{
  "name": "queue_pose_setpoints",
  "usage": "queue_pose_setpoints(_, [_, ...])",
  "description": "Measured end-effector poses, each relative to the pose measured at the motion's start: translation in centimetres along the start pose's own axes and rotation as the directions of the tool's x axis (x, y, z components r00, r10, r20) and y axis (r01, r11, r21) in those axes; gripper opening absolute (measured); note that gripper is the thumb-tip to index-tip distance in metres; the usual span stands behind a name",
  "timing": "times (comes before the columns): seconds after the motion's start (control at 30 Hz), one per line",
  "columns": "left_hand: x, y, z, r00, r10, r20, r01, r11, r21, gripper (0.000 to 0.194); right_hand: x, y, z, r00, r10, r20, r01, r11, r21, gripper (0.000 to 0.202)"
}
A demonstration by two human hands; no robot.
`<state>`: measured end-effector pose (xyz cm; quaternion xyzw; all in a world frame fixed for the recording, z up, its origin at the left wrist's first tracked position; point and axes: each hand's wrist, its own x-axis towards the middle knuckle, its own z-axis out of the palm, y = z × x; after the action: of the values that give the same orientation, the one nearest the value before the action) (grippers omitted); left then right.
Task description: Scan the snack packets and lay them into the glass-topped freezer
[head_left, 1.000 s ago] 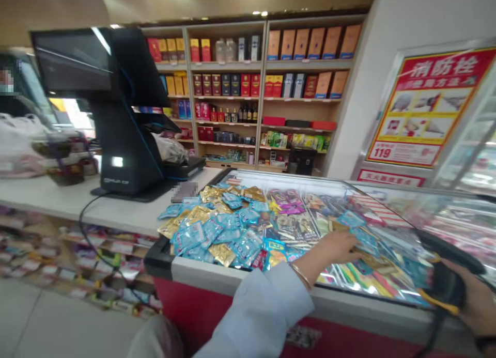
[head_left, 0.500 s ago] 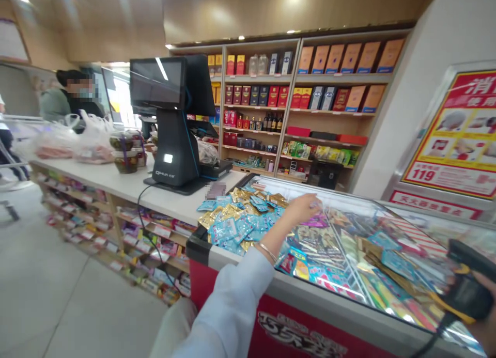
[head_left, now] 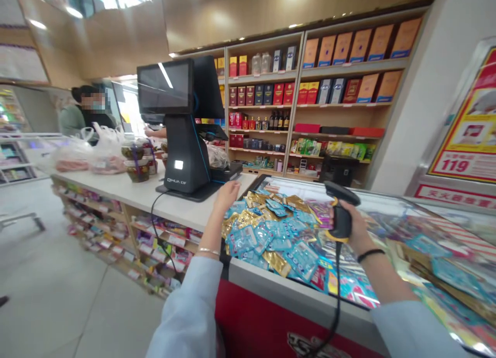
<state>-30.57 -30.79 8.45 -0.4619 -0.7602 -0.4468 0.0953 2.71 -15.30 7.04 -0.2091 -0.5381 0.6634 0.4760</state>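
My right hand [head_left: 357,224] is closed around the grip of a black and yellow handheld barcode scanner [head_left: 342,216]. Its cable hangs down over the front of the freezer, and its head is above the packets, beside a purple packet [head_left: 322,212]. At the counter edge is my left hand [head_left: 227,198], just left of the heap, fingers loosely extended and partly turned from view. I see nothing held in it. Blue packets [head_left: 277,234] and gold packets [head_left: 279,262] lie heaped on the freezer's glass top.
A cash register with screens [head_left: 180,146] stands on the white counter [head_left: 112,180], near stacked lidded tubs [head_left: 136,161] and filled plastic bags [head_left: 106,151]. More packets [head_left: 457,275] lie at the right. Boxed goods [head_left: 337,50] fill the back shelves; a person [head_left: 87,110] stands far left.
My left hand has moved left from above the packets to the counter edge. My right hand has brought the scanner in from the far right over the heap. The view has shifted slightly.
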Motion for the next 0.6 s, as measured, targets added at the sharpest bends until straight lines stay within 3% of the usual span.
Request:
queue_pose_setpoints(0.1, [-0.1,-2.7,0.2,0.988,-0.142,-0.053,0.15,0.966,0.209,0.04,1.6,2.9,2.6,0.992,0.095,0.085,-0.095,0.995,0.004,0.024])
queue_pose_setpoints(0.23, [-1.2,-4.8,2.5,0.976,-0.211,-0.057,0.217,0.903,0.37,0.053,3.0,6.6,4.3,0.978,0.138,0.158,-0.134,0.99,-0.036,0.03])
queue_pose_setpoints(0.37, [-2.4,-5.9,4.0,0.975,-0.224,0.006,0.197,0.868,0.456,0.06,2.9,8.8,4.6,0.962,0.171,0.214,-0.162,0.985,-0.059,0.035])
queue_pose_setpoints(0.6, [-3.1,-5.6,3.7,0.981,-0.175,0.086,0.106,0.849,0.518,0.065,2.3,9.3,4.8,0.948,0.225,0.224,-0.208,0.973,-0.097,0.034])
